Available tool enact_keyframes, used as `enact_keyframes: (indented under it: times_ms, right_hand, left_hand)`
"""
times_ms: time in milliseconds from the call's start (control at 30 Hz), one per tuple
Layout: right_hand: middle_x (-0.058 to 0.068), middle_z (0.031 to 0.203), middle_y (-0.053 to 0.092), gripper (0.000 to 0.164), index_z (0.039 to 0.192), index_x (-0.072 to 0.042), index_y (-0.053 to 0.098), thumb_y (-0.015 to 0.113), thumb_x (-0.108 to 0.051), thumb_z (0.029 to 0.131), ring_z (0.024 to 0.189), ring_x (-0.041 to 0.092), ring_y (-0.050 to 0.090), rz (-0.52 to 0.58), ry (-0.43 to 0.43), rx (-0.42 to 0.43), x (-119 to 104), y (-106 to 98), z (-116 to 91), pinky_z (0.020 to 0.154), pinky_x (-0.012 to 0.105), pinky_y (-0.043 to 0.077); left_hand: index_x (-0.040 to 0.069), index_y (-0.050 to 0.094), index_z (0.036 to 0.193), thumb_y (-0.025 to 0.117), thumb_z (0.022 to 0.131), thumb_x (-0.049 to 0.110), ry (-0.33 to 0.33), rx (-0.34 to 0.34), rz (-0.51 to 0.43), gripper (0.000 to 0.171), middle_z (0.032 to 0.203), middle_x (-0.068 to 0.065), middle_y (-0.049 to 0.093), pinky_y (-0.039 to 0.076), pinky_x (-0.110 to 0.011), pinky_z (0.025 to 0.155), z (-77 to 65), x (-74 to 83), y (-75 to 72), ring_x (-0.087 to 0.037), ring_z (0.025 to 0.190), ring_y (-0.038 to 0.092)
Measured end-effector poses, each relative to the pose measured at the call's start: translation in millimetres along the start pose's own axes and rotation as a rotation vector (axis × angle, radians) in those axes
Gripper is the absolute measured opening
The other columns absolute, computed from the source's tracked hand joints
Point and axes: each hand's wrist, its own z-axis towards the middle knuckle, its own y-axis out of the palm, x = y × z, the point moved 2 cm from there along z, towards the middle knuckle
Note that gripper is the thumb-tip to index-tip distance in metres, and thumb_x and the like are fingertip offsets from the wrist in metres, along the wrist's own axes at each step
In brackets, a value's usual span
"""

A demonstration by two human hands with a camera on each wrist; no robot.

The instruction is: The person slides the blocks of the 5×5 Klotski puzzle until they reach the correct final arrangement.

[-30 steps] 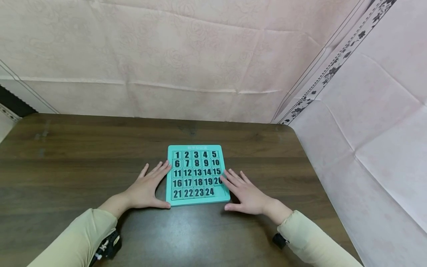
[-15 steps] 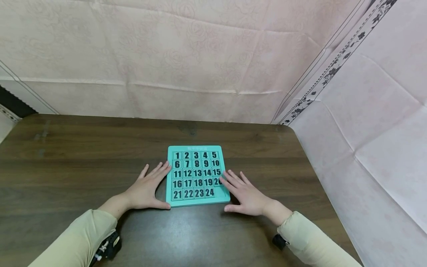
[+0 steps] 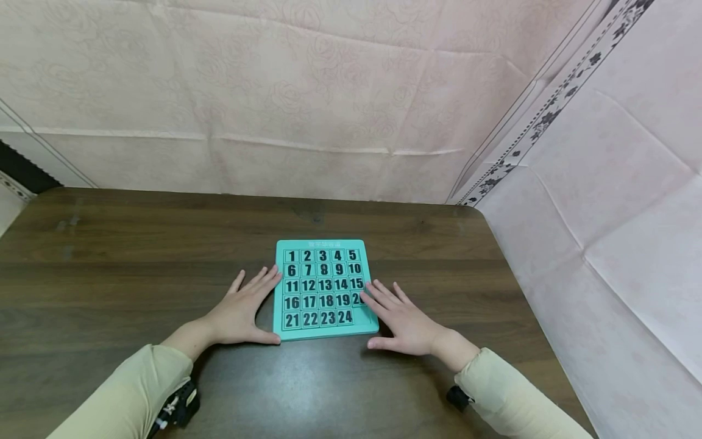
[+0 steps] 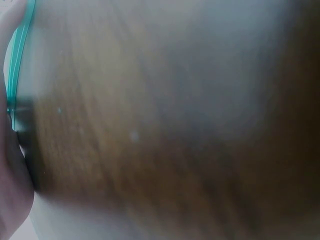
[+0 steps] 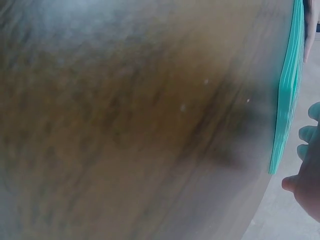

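Note:
A teal sliding number puzzle (image 3: 319,308) lies flat on the wooden table, its tiles in order from 1 to 24 and the bottom right space without a tile. My left hand (image 3: 238,314) is spread at the puzzle's left side, fingertips at the upper left edge and thumb at the lower left corner. On the other side, my right hand (image 3: 408,326) has its fingers extended over the right edge, partly covering the 20 tile, while its thumb stays off the board. In the right wrist view, the puzzle's layered side (image 5: 287,100) shows beside the fingers.
The brown wooden table (image 3: 137,256) extends around the puzzle. Behind it hangs a pale patterned cloth (image 3: 301,97), and another white cloth (image 3: 620,213) with a dark floral border covers the right side. A dark gap shows at the far left.

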Motion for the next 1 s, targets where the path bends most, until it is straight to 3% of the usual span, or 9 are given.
enact_keyframes:
  times_ms: [1000]
  right_hand:
    - [0.008, 0.159, 0.011, 0.083, 0.151, -0.012, 0.018, 0.054, -0.053, 0.088, 0.147, 0.027, 0.007, -0.007, 0.015, 0.008, 4.2, -4.1, 1.0, 0.115, 0.055, 0.007]
  left_hand:
    - [0.01, 0.02, 0.15, 0.068, 0.061, 0.074, -0.002, 0.0, -0.005, 0.12, 0.158, -0.008, 0.014, -0.001, -0.06, 0.111, 0.3, 0.1, 0.0, -0.033, 0.145, 0.014]
